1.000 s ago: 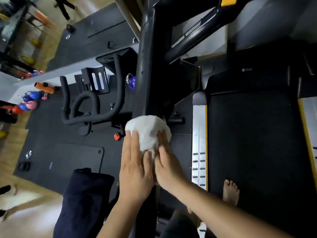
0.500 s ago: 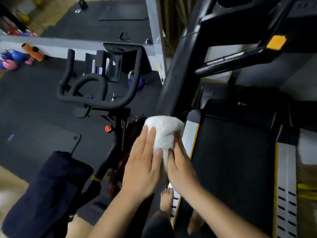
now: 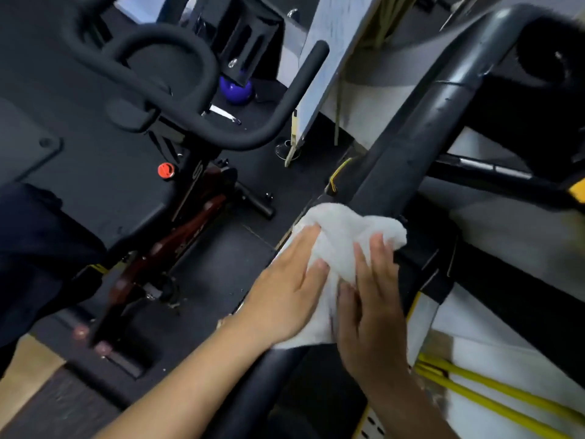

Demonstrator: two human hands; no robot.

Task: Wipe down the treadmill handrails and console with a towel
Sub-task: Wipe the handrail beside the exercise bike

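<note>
A crumpled white towel point(image 3: 342, 236) is wrapped over the black treadmill handrail point(image 3: 421, 122), which runs diagonally from bottom centre to top right. My left hand point(image 3: 285, 299) lies on the towel's left side with straight fingers pressing it to the rail. On the towel's right side my right hand point(image 3: 370, 312) presses likewise, fingers stretched up along the rail. Both thumbs are hidden. The treadmill's dark console housing point(image 3: 544, 58) sits at the top right, blurred.
An exercise bike with black handlebars point(image 3: 196, 90) and a red knob point(image 3: 166, 170) stands close on the left. A purple kettlebell point(image 3: 235, 91) sits on the floor mat behind it. Dark cloth point(image 3: 38, 248) hangs at the left edge. Yellow bands point(image 3: 474, 391) lie lower right.
The view has swung left and closer. Both hands have slid the towel further up the handrail, and the towel now spreads wider under my fingers.
</note>
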